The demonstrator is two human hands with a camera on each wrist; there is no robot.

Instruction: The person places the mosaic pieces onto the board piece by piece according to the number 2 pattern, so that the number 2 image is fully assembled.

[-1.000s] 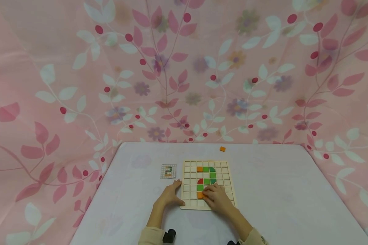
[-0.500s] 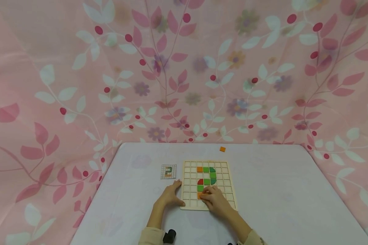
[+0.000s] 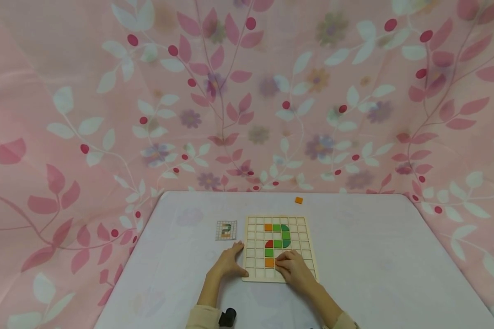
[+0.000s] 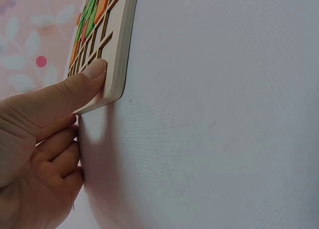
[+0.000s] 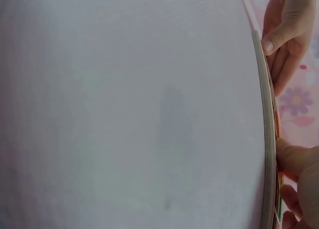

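A pale wooden grid board (image 3: 260, 277) lies on the table, with orange, green and red tiles set in its cells. My left hand (image 3: 227, 262) is spread along the board's left side. In the left wrist view its thumb (image 4: 94, 69) rests on the board's corner. My right hand (image 3: 295, 270) is over the lower part of the board, thumb and fingers drawn together just right of the lowest orange tile (image 3: 269, 262). In the right wrist view, orange shows between its thumb (image 5: 294, 156) and fingers, mostly hidden by them.
A small pattern card (image 3: 226, 230) lies left of the board. One loose orange tile (image 3: 298, 200) lies near the far edge of the white-covered table (image 3: 374, 256). Floral pink cloth (image 3: 247, 91) hangs behind the table.
My right hand first shifts slightly left over the lowest orange tile, then back to the right, leaving that tile in full view. My left hand stays still.
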